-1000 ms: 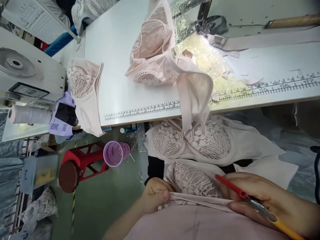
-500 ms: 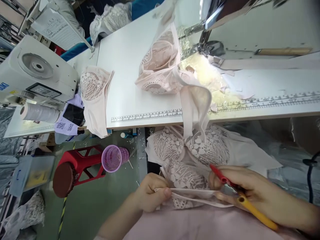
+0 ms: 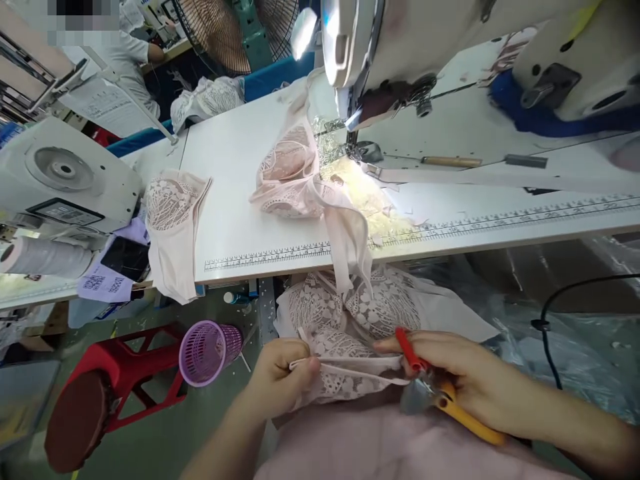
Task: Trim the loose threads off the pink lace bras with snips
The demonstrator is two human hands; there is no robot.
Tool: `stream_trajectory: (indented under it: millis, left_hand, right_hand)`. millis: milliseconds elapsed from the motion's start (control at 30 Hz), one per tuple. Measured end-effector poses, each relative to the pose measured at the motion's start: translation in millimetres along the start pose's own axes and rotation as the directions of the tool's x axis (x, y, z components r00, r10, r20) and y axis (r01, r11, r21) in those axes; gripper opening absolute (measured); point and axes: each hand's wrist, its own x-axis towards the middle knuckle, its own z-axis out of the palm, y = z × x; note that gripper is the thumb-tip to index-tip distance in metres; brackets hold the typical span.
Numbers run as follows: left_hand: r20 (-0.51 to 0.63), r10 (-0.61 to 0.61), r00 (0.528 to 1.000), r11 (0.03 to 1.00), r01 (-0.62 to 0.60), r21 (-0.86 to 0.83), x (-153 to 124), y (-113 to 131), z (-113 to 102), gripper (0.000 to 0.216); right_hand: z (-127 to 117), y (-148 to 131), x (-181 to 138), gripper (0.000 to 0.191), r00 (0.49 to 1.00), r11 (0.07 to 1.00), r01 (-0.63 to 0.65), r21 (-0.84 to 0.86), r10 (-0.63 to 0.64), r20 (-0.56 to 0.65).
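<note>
My left hand (image 3: 286, 373) is closed in a pinch on the narrow edge of a pale pink lace bra (image 3: 345, 343) in my lap. Two thin strips run from that pinch towards my right hand (image 3: 445, 377). My right hand is wrapped around thread snips (image 3: 421, 392) with a red and a yellow handle. Their metal blade points down beside the end of the lower strip; whether it touches is unclear. The right fingertips lie at the end of the upper strip, and their hold on it is partly hidden. Behind, another lace cup (image 3: 385, 303) rests against the table edge.
On the white table (image 3: 230, 227) lie a pink bra (image 3: 290, 173) with a dangling strap and a folded lace piece (image 3: 173, 207). A sewing machine (image 3: 350, 60) stands lit at the back. A purple basket (image 3: 203, 353) and red stool (image 3: 120, 373) are on the floor. A person (image 3: 130, 60) sits far off.
The view has shifted, showing more of the sewing machine and a fan. The snips' blade has swung downward in my right hand, and the two strips are pulled apart more clearly.
</note>
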Motion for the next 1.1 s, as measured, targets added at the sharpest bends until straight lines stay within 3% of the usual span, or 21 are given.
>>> stream_trajectory:
  millis: [167,367,600,767,900,967,1100]
  left_hand:
    - [-0.02,0.071,0.997,0.992,-0.069,0.103,1.0,4.7,-5.0,0.058]
    - [-0.03,0.121,0.992,0.969,-0.112,0.221,-1.2,5.5,-8.9,0.05]
    - [-0.093,0.168,0.981,0.927,-0.126,0.353,1.8,9.0,-18.3,0.037]
    - [-0.139,0.219,0.966,0.911,-0.151,0.383,4.4,12.6,-25.9,0.033]
    - [-0.159,0.265,0.951,0.938,-0.216,0.27,5.0,15.2,-30.8,0.013]
    - [-0.141,0.184,0.973,0.976,-0.163,0.144,3.9,13.9,-32.0,0.008]
    - [-0.099,-0.03,0.995,0.988,0.015,-0.155,0.3,7.8,-32.5,0.022]
  right_hand:
    - [3.5,-4.5,4.7,0.02,0.999,0.999,-0.039,0.029,0.04,-0.033]
    - [8.1,-7.5,8.2,0.046,0.983,0.994,-0.101,-0.037,0.094,-0.157]
    - [12.6,-2.4,6.6,0.037,0.983,0.994,-0.097,-0.044,0.089,-0.16]
    - [10.3,-7.5,8.5,0.044,0.983,0.998,-0.059,-0.03,0.052,-0.177]
    - [8.6,-6.9,9.6,0.04,0.984,0.999,-0.036,-0.024,0.032,-0.173]
    - [9.0,-4.3,8.7,0.033,0.987,0.999,-0.035,-0.023,0.031,-0.159]
    - [10.0,-2.5,6.3,0.02,0.993,0.999,-0.037,-0.017,0.035,-0.113]
